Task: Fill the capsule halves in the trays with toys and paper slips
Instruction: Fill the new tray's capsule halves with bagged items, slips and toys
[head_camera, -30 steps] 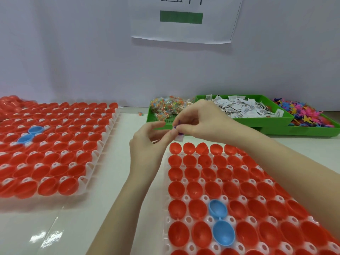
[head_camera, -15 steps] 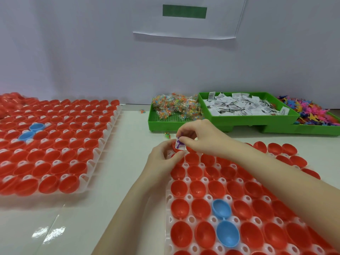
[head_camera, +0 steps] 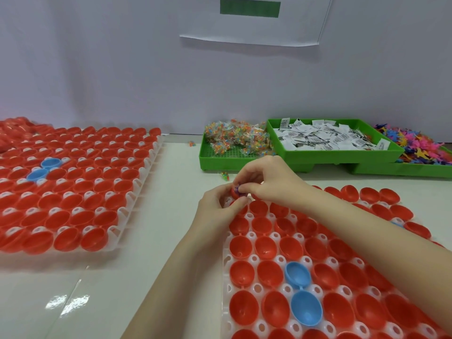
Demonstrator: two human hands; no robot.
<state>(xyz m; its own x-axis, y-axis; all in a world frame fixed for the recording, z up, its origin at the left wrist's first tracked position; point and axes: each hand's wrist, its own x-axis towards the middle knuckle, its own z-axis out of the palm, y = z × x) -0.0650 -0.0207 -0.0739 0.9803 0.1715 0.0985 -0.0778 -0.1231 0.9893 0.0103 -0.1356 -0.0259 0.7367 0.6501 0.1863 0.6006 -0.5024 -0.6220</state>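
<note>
Both hands meet at the far left corner of the near tray [head_camera: 226, 270], which lies on the bench [head_camera: 171, 182]. The left hand [head_camera: 217, 206] curls its fingers round a red capsule half [head_camera: 235, 193] at that corner. The right hand [head_camera: 266, 178], just beyond it, pinches a small purple toy [head_camera: 237, 189] at the half's mouth. Beyond the near tray stands a green bin of paper slips [head_camera: 325, 138], with a heap of coloured toys [head_camera: 420, 148] to its right.
</note>
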